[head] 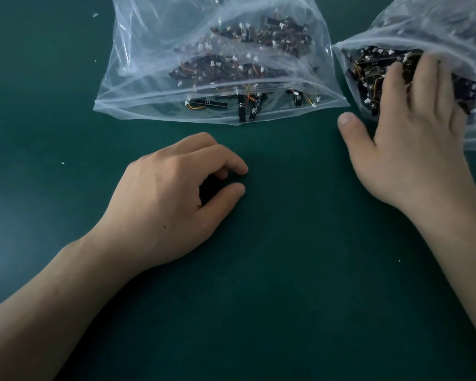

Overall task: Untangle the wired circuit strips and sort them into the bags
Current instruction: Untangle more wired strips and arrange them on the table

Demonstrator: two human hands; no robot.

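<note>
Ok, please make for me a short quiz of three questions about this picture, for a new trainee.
1. True or false: the left hand holds something.
2. Which bag does the right hand reach into? A) the left bag B) the right bag
3. Fill in: the table is dark ____.

Key: 1 false; 2 B; 3 green.
</note>
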